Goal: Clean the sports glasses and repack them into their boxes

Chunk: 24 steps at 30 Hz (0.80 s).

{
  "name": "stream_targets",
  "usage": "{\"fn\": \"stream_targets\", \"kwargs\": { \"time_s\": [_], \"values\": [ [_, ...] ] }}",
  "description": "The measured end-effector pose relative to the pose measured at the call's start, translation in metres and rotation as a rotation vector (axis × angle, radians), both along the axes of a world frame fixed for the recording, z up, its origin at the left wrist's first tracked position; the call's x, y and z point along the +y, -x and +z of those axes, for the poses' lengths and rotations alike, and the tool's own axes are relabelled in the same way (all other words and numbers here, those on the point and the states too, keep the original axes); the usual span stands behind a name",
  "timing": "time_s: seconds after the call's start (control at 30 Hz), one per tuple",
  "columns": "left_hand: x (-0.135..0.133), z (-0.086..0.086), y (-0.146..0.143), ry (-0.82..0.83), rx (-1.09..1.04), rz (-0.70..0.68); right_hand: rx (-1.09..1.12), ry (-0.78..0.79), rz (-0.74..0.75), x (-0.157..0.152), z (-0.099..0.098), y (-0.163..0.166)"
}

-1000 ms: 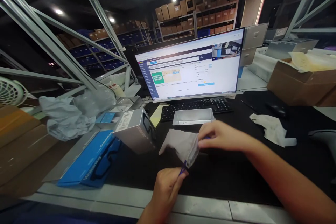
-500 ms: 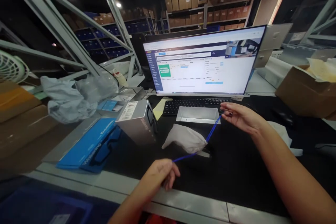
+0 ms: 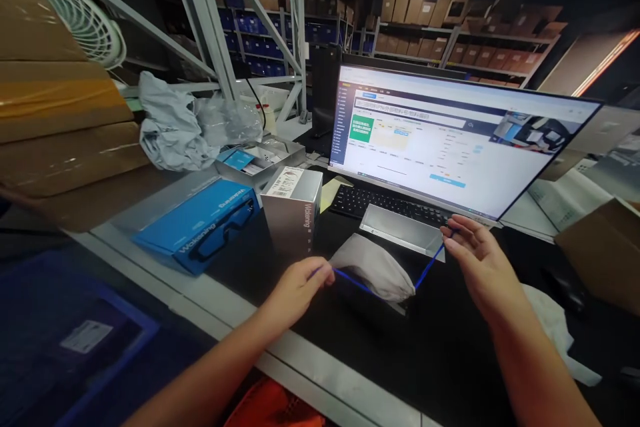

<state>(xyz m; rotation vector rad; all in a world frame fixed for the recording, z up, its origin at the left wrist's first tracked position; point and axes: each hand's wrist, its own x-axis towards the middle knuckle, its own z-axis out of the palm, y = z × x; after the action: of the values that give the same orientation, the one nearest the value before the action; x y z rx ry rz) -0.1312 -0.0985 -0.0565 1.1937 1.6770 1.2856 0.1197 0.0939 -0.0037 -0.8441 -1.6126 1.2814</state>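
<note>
A white drawstring pouch (image 3: 375,267) is suspended just over the black desk mat, its mouth gathered tight at the right end. My left hand (image 3: 299,285) pinches one end of its blue drawstring (image 3: 356,282), left of the pouch. The other end is pinched in my right hand (image 3: 475,257), above and to the right. Both cord lengths are stretched out from the gathered mouth. Behind the pouch lies an open silver tray (image 3: 405,230), and a silver box (image 3: 293,207) with a white label stands to the left.
A blue box with a goggles picture (image 3: 200,223) lies farther left. The keyboard (image 3: 370,199) and monitor (image 3: 450,140) are behind. Cardboard boxes (image 3: 60,127) are stacked at far left, another carton (image 3: 605,253) sits right. White wrapping (image 3: 555,327) lies beside my right forearm.
The camera has turned left, shifting the scene rightward and tilting it. My left hand has come up closer to the pouch's left end, still pinching the cord. The right hand keeps its pinch.
</note>
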Motion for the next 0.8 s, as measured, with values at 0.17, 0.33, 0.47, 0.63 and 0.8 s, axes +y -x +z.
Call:
{"fn": "stream_targets", "kwargs": {
  "time_s": [0.17,0.33,0.47,0.63,0.8],
  "values": [
    [0.009,-0.011,0.003,-0.185,0.317,0.151,-0.494,-0.407,0.267,-0.031,0.015,0.042],
    [0.016,-0.012,-0.007,-0.248,0.386,0.1,-1.049,-0.629,0.5,-0.066,0.023,0.103],
    [0.011,-0.009,-0.009,-0.295,0.367,0.108,-1.106,-0.705,0.562,-0.065,0.027,0.119],
    [0.004,-0.018,-0.008,-0.372,0.591,0.036,-0.657,-0.439,0.305,-0.026,0.054,0.081],
    [0.01,-0.028,-0.018,-0.428,1.067,-0.306,-0.044,-0.285,-0.132,-0.029,0.052,0.035]
  ]
}}
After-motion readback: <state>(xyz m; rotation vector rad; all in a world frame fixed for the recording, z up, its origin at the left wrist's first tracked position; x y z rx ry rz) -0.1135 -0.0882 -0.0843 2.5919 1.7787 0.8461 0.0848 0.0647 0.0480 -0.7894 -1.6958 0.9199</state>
